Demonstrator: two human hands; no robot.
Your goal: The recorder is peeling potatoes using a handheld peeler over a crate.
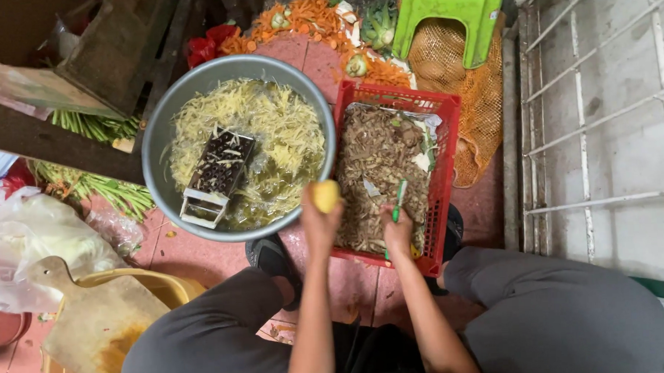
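Potato, peeled and yellow, sits in your left hand, grip clamped round its lower half, top half poking out past the fingertips. It hangs right at the near rim of the grey metal basin, approx. over the seam between basin and red crate.

Head view, only one you've got:

Left hand: arm runs straight up from your lap, potato at the far end of it. Basin lies up and to the left of the grip, w/ shredded potato in cloudy water and a box grater lying tilted in the middle. Grater's long axis runs from lower left to upper right, holes facing up. From the potato the grater is up-left, across open water, not touching.

Right hand: grip shut on a green-handled peeler, handle pointing up and away from you, over the crate. Crate is full of brown peelings. Peeler and potato are near each other but apart, potato to the left of the blade end.

So left hand is the nearer one to basin and grater; right hand is nearer the crate.

Round about: green plastic stool and an orange net sack beyond the crate, carrot peelings on the tiled floor at top, wooden cutting board lower left, your knees either side.
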